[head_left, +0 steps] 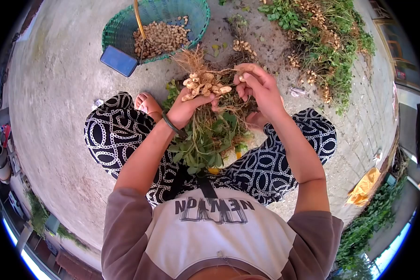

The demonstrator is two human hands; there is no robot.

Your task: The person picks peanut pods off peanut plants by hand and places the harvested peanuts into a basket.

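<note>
My left hand (187, 106) is closed round the stems of a peanut plant (205, 135). Its leaves hang down between my knees, while a cluster of peanut pods (205, 85) and pale roots stick out above the fist. To the right, my right hand (259, 88) pinches a single peanut pod (241, 78) between thumb and fingers, beside the thin roots stretching from the cluster. Beyond my hands stands a green woven basket (111, 33) with many loose peanuts (162, 37) in it.
A phone-like blue device (119, 60) is at the basket's near left rim, beside its handle (138, 19). A big heap of peanut plants (329, 51) lies at the upper right. My bare foot (148, 105) is left of the plant. An orange bag (364, 186) lies far right.
</note>
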